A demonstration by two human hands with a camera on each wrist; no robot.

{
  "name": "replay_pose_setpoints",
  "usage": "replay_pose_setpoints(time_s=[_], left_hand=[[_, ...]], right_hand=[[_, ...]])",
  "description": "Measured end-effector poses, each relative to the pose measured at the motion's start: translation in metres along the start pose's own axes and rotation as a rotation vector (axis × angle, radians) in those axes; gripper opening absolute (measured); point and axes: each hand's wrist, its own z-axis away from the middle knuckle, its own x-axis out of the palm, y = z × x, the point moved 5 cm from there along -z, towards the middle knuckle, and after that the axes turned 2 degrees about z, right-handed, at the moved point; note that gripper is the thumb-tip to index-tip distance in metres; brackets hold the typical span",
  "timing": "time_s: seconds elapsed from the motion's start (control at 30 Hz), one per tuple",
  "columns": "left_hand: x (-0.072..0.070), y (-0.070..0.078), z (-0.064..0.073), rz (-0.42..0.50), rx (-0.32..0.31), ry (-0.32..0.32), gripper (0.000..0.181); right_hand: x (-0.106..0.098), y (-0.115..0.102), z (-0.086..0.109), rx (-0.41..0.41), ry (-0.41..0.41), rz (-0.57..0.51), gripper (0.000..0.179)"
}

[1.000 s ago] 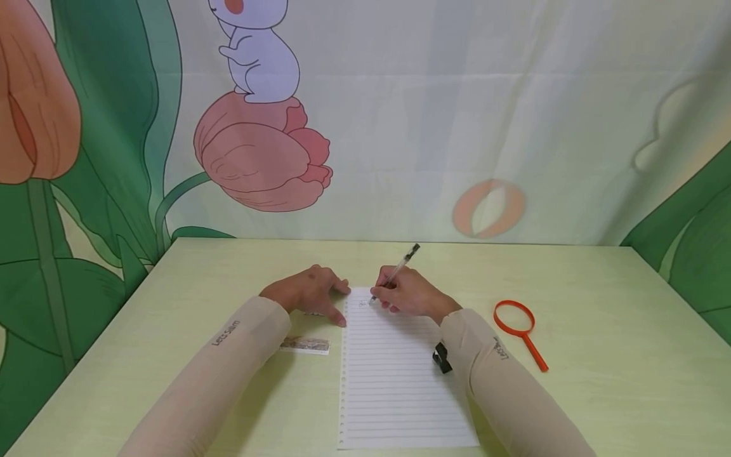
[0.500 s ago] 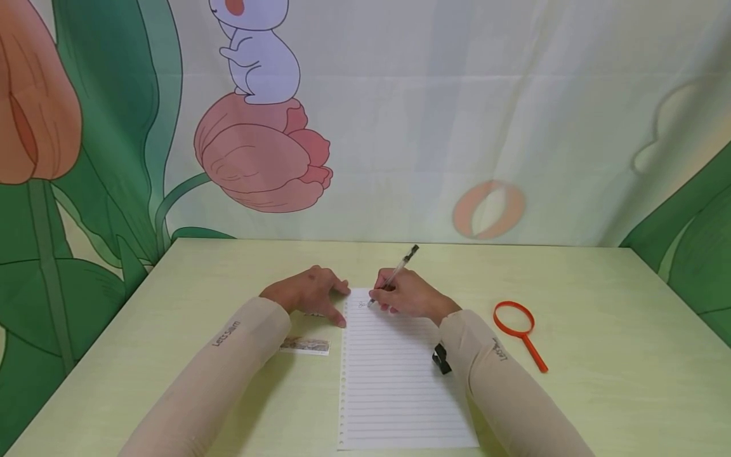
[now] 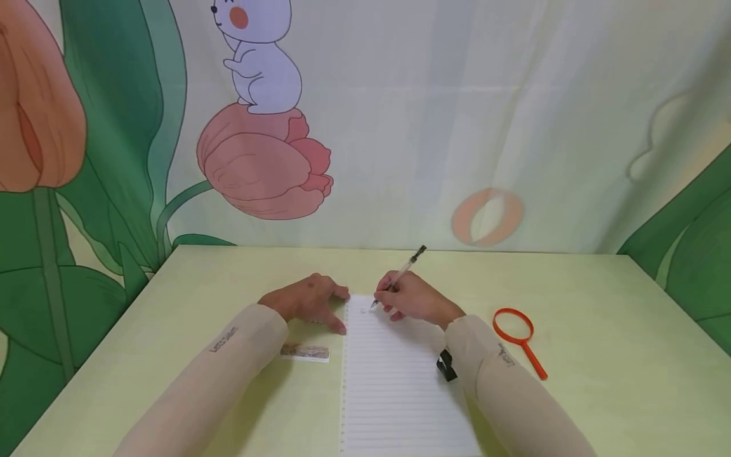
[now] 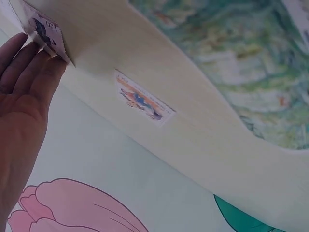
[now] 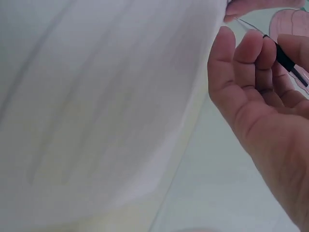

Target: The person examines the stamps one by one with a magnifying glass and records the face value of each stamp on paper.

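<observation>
My right hand (image 3: pixel 419 298) pinches a clear-barrelled pen (image 3: pixel 407 266) with a dark end, its tip at the top line of a ruled sheet of paper (image 3: pixel 394 393). A few small handwritten marks stand beside the tip. At the sheet's upper left edge rests my left hand (image 3: pixel 308 299), thumb and fingers spread and holding nothing. In the left wrist view its fingertips lie right at a small stamp (image 4: pixel 44 30) marked 120, and another stamp (image 4: pixel 144 100) with an orange and blue picture lies apart from it. The right wrist view shows the pen (image 5: pixel 285 59) between curled fingers.
A red magnifying glass (image 3: pixel 533 360) lies right of the paper. Below my left hand is a narrow printed picture (image 3: pixel 308 353), partly behind the sleeve. A larger green picture (image 4: pixel 231 67) fills a corner of the left wrist view. A printed curtain (image 3: pixel 388 127) hangs behind the table.
The pen tip has shifted slightly right along the top line, and the written marks extend further. The head view has tilted up a little. My left hand stays at the paper's edge.
</observation>
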Motion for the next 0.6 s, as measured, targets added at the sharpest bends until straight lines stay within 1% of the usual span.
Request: replay_pose_setpoints(time_s=[0.2, 0.37, 0.5, 0.6], left_hand=[[0.002, 0.001, 0.005, -0.030, 0.013, 0.021, 0.073], [-0.002, 0.005, 0.011, -0.009, 0.031, 0.039, 0.072], [-0.006, 0.008, 0.016, 0.009, 0.005, 0.050, 0.073], [-0.007, 0.012, 0.019, 0.011, 0.006, 0.057, 0.071]], right_hand=[[-0.014, -0.006, 0.013, -0.025, -0.016, -0.013, 0.017], [-0.030, -0.002, 0.025, -0.017, -0.009, 0.028, 0.021], [-0.043, 0.002, 0.038, 0.001, 0.010, 0.076, 0.022], [-0.051, 0.005, 0.047, 0.006, 0.023, 0.123, 0.024]])
